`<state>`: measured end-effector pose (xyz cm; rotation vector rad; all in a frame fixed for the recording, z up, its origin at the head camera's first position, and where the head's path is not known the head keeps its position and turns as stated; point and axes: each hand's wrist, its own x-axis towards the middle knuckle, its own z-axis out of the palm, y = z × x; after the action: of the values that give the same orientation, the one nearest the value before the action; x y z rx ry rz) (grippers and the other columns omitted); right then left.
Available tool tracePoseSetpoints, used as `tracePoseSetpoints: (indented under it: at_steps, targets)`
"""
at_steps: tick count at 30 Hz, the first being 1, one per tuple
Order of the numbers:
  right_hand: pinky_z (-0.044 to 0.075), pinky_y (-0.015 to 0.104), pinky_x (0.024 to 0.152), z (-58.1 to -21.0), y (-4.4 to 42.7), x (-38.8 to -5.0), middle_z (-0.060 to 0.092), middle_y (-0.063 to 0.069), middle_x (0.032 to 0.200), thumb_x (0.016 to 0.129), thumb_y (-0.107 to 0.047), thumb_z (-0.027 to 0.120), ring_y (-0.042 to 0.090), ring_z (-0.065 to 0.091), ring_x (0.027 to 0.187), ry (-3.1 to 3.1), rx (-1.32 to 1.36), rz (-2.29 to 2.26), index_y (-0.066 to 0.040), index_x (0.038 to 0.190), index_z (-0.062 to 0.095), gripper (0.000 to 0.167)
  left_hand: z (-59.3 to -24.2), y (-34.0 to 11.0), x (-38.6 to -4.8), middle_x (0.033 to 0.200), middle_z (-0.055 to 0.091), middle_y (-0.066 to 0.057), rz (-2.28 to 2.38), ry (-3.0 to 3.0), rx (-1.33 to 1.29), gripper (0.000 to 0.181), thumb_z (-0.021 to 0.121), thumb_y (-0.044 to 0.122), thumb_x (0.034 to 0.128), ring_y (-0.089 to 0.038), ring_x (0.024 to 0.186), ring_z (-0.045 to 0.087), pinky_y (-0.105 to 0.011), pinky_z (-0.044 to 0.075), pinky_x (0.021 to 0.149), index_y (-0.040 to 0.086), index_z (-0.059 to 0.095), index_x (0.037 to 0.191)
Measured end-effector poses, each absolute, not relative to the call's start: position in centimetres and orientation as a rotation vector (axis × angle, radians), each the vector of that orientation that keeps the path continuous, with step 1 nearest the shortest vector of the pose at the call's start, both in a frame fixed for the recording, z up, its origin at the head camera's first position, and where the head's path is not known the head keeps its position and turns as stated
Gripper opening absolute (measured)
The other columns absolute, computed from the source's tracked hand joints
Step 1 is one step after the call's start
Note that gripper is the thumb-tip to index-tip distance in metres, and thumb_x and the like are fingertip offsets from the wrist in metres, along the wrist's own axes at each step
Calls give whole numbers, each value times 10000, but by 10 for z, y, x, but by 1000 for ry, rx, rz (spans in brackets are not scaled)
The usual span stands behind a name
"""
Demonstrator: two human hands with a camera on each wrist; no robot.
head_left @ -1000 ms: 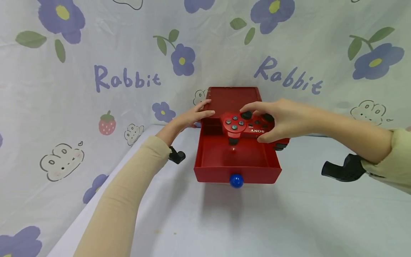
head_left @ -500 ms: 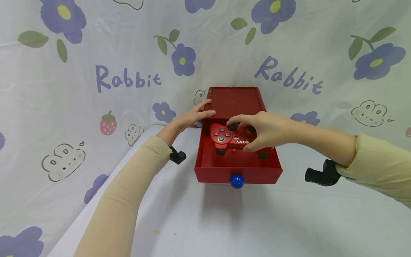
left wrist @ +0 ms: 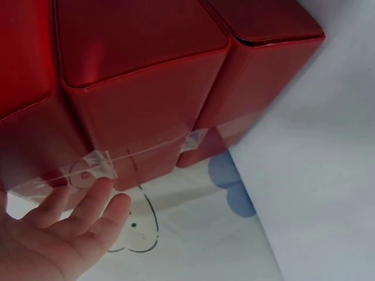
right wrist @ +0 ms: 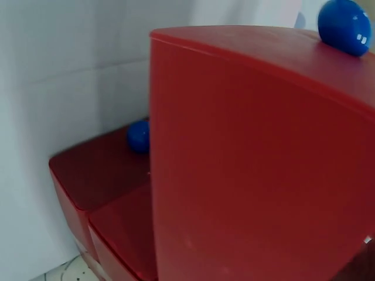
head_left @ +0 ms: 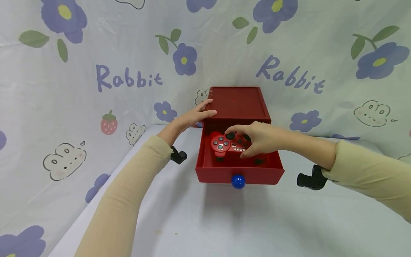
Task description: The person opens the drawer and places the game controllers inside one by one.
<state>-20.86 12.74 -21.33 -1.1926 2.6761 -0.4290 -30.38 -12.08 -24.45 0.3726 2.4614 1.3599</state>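
A red Sony game controller (head_left: 236,144) sits low inside the pulled-out drawer (head_left: 240,175) of a red cabinet (head_left: 239,101). My right hand (head_left: 264,138) reaches in from the right and pinches the controller between thumb and fingers, covering its right part. At the cabinet's upper left edge, my left hand (head_left: 192,116) lies with fingers extended. In the left wrist view, that hand's loosely bent fingers (left wrist: 94,211) are beside the cabinet's side. The right wrist view shows the drawer's outer wall (right wrist: 252,158); the right hand and controller are hidden there.
A blue knob (head_left: 238,181) projects from the drawer front. Below it, a lower drawer's blue knob (right wrist: 139,137) shows in the right wrist view. The cabinet stands on a white table (head_left: 192,217) against a patterned cloth (head_left: 128,46). Clear tape (left wrist: 135,153) crosses the cabinet's side.
My right hand has carried the controller left and down, from above the drawer into it. The left hand has stayed at the cabinet's edge.
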Motion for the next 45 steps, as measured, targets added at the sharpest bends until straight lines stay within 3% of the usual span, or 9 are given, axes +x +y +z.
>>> tracePoseSetpoints:
  at_steps: [4, 11, 18, 31, 40, 45]
  targets:
    - [505, 282, 679, -221, 126, -213, 620, 56, 1086, 755, -235, 745, 143, 553, 820, 2688, -1206, -405, -188, 1331, 432, 657, -245, -121, -303, 1526, 84, -68, 1359, 2461, 384, 701, 493, 445, 883, -355, 1342, 232, -627, 290, 976, 341, 107, 1459]
    - [521, 323, 731, -230, 126, -217, 623, 55, 1088, 737, -230, 761, 161, 570, 901, 2704, -1227, -406, -178, 1308, 459, 647, -245, -122, -302, 1528, 81, -68, 1357, 2464, 377, 696, 489, 440, 889, -358, 1339, 242, -625, 292, 977, 340, 106, 1461]
    - [489, 278, 667, -229, 126, -219, 615, 51, 1042, 744, -205, 758, 161, 534, 837, 2669, -1211, -453, -182, 1319, 448, 654, -244, -120, -304, 1520, 100, -100, 1390, 2448, 374, 677, 487, 397, 898, -371, 1338, 237, -658, 264, 969, 314, 123, 1462]
    - [504, 385, 833, -227, 128, -218, 564, 86, 1208, 763, -178, 744, 238, 520, 1089, 2650, -1184, -519, -169, 1366, 418, 685, -242, -120, -306, 1527, 71, -99, 1378, 2451, 351, 680, 493, 410, 893, -370, 1345, 218, -645, 273, 975, 326, 126, 1459]
    - [492, 431, 858, -198, 142, -194, 568, 95, 1208, 775, -150, 733, 262, 518, 1128, 2693, -1235, -659, -99, 1329, 460, 620, -242, -120, -307, 1528, 61, -99, 1375, 2446, 361, 684, 486, 413, 893, -368, 1351, 203, -651, 268, 972, 325, 116, 1461]
    - [486, 444, 856, -186, 150, -170, 574, 65, 1204, 790, -185, 721, 240, 529, 1108, 2708, -1263, -724, -127, 1332, 459, 605, -242, -120, -306, 1533, 39, -92, 1374, 2442, 350, 682, 486, 417, 894, -354, 1361, 188, -641, 273, 978, 335, 115, 1460]
